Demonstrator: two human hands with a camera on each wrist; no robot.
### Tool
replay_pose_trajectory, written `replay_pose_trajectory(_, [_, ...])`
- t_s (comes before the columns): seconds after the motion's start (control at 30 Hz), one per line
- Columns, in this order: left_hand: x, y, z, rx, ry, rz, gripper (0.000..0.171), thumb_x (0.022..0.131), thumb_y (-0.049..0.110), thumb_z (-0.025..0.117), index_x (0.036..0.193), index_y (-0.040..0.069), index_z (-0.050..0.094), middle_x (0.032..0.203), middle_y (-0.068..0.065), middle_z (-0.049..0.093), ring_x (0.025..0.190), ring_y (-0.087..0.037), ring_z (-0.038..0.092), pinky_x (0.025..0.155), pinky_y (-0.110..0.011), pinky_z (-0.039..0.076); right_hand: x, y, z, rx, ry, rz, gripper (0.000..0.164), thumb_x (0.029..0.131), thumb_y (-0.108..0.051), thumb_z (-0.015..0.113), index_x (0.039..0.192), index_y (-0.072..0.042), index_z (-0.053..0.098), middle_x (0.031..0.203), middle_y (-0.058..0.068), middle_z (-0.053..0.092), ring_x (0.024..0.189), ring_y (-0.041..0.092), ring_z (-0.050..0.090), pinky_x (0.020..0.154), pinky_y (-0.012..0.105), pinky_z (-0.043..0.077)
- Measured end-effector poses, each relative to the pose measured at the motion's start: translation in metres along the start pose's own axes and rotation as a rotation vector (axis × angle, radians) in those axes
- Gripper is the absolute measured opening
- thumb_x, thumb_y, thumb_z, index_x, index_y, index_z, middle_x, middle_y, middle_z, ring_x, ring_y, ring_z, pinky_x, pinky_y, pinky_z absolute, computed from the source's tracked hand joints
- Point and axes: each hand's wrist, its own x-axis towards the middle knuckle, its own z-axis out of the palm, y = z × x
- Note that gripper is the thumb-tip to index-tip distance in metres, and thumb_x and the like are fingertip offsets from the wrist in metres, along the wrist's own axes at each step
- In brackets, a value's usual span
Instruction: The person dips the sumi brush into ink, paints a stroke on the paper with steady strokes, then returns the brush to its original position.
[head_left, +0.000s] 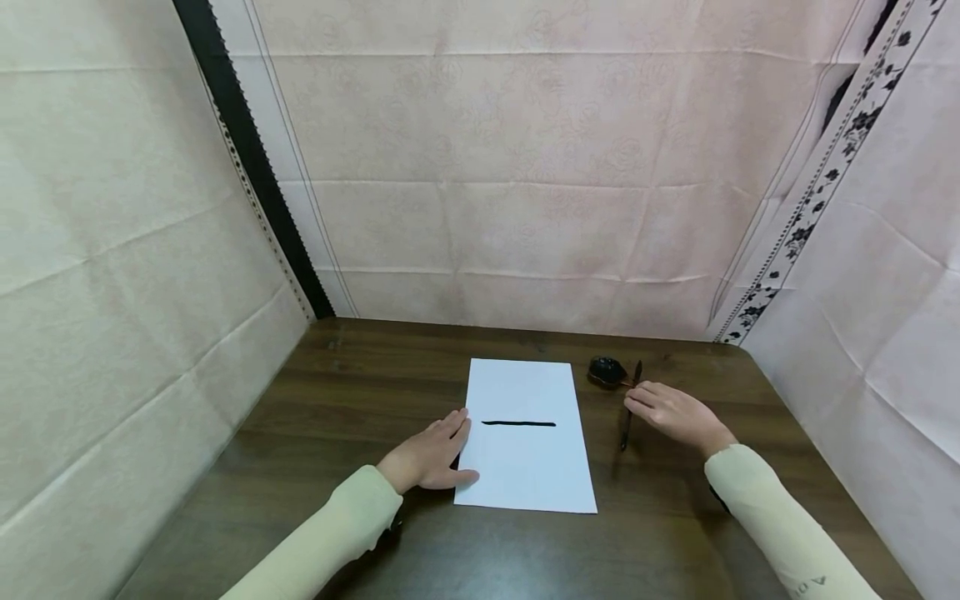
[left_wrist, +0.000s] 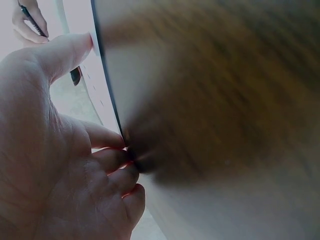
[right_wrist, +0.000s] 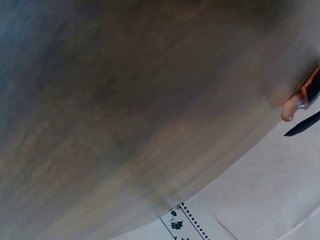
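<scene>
A white sheet of paper (head_left: 525,471) lies on the table with one horizontal black stroke (head_left: 519,423) across its middle. My left hand (head_left: 431,454) presses on the sheet's left edge, fingers straight and thumb spread at the lower corner. To the right of the paper, my right hand (head_left: 672,412) pinches a dark slim writing brush (head_left: 626,429), its dark tip pointing down towards me. The brush tip (left_wrist: 75,76) also shows beyond my thumb in the left wrist view. Just behind the right fingers sits a small dish of black ink (head_left: 606,371) with a reddish-brown end.
The dark wood table (head_left: 360,375) has a rounded far right corner. Pale cloth hangings (head_left: 525,208) enclose it at the back and both sides, and a floral border strip (head_left: 795,242) runs down the right corner.
</scene>
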Motion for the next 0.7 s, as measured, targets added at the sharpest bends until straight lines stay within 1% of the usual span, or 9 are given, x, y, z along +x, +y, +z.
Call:
replay_pose_trajectory(0.13, [0.0, 0.001, -0.001, -0.002, 0.003, 0.0, 0.094, 0.101, 0.058, 0.061, 0.165, -0.002, 0.028, 0.177, -0.018, 0.021, 0.165, -0.033, 0.022, 0.133, -0.046, 0.027, -0.001, -0.003, 0.004, 0.006, -0.004, -0.017, 0.07, 0.114, -0.003, 0.007, 0.109, 0.001, 0.077, 0.105, 0.012, 0.075, 0.096, 0.025, 0.071, 0.079, 0.035, 0.063])
replay_pose_trajectory(0.27, [0.0, 0.0, 0.0, -0.004, 0.003, -0.001, 0.094, 0.101, 0.058, 0.06, 0.165, -0.002, 0.027, 0.177, -0.017, 0.021, 0.165, -0.033, 0.022, 0.133, -0.046, 0.027, -0.002, -0.006, 0.008, 0.021, -0.003, -0.022, 0.076, 0.114, -0.005, 0.002, 0.105, 0.0, 0.078, 0.103, 0.011, 0.075, 0.094, 0.024, 0.071, 0.077, 0.034, 0.064])
replay_pose_trajectory(0.33, [0.001, 0.0, 0.001, -0.003, 0.005, 0.001, 0.094, 0.101, 0.058, 0.06, 0.165, -0.002, 0.027, 0.177, -0.017, 0.02, 0.165, -0.033, 0.022, 0.133, -0.046, 0.027, -0.003, -0.006, 0.01, 0.024, -0.008, -0.022, 0.076, 0.114, -0.005, 0.003, 0.105, 0.0, 0.078, 0.103, 0.011, 0.075, 0.094, 0.024, 0.071, 0.077, 0.034, 0.064])
replay_pose_trajectory(0.37, [0.001, 0.0, 0.001, -0.004, 0.007, 0.003, 0.094, 0.101, 0.058, 0.061, 0.165, -0.002, 0.028, 0.177, -0.017, 0.021, 0.165, -0.033, 0.022, 0.133, -0.046, 0.027, -0.003, -0.007, 0.01, 0.028, -0.014, -0.023, 0.071, 0.114, -0.004, 0.008, 0.104, 0.0, 0.078, 0.103, 0.011, 0.075, 0.094, 0.024, 0.07, 0.077, 0.035, 0.063])
replay_pose_trajectory(0.43, [0.001, -0.001, 0.001, -0.005, 0.008, 0.005, 0.094, 0.101, 0.058, 0.061, 0.165, -0.002, 0.027, 0.177, -0.018, 0.021, 0.165, -0.034, 0.022, 0.133, -0.047, 0.027, -0.004, -0.007, 0.012, 0.03, -0.033, -0.027, 0.055, 0.112, -0.001, 0.023, 0.105, 0.0, 0.078, 0.104, 0.011, 0.075, 0.095, 0.024, 0.07, 0.079, 0.035, 0.063])
replay_pose_trajectory(0.5, [0.001, -0.001, 0.001, -0.007, 0.007, 0.005, 0.095, 0.101, 0.059, 0.06, 0.165, -0.002, 0.027, 0.177, -0.017, 0.02, 0.165, -0.033, 0.021, 0.133, -0.047, 0.026, -0.005, -0.007, 0.014, 0.034, -0.055, -0.031, 0.04, 0.103, 0.0, 0.038, 0.105, -0.001, 0.078, 0.105, 0.01, 0.075, 0.097, 0.024, 0.07, 0.081, 0.036, 0.063])
replay_pose_trajectory(0.53, [0.001, -0.001, 0.002, -0.009, 0.005, 0.005, 0.095, 0.101, 0.059, 0.06, 0.165, -0.002, 0.027, 0.177, -0.018, 0.02, 0.165, -0.033, 0.021, 0.133, -0.047, 0.026, -0.004, -0.008, 0.015, 0.037, -0.066, -0.032, 0.035, 0.098, 0.0, 0.044, 0.106, -0.001, 0.078, 0.105, 0.01, 0.075, 0.097, 0.024, 0.07, 0.082, 0.036, 0.063])
replay_pose_trajectory(0.63, [0.001, -0.002, 0.002, -0.019, -0.003, 0.005, 0.095, 0.102, 0.059, 0.059, 0.166, -0.002, 0.025, 0.177, -0.017, 0.018, 0.166, -0.033, 0.019, 0.133, -0.047, 0.026, -0.004, -0.009, 0.016, 0.039, -0.093, -0.034, 0.03, 0.089, 0.001, 0.054, 0.106, -0.002, 0.078, 0.106, 0.009, 0.075, 0.098, 0.023, 0.07, 0.084, 0.036, 0.063])
replay_pose_trajectory(0.7, [0.0, -0.001, 0.002, -0.028, -0.006, 0.006, 0.095, 0.102, 0.058, 0.059, 0.166, -0.002, 0.024, 0.177, -0.018, 0.018, 0.166, -0.034, 0.019, 0.133, -0.047, 0.025, -0.003, -0.01, 0.016, 0.04, -0.108, -0.033, 0.028, 0.085, 0.002, 0.06, 0.105, -0.003, 0.078, 0.106, 0.008, 0.076, 0.099, 0.023, 0.07, 0.084, 0.036, 0.063])
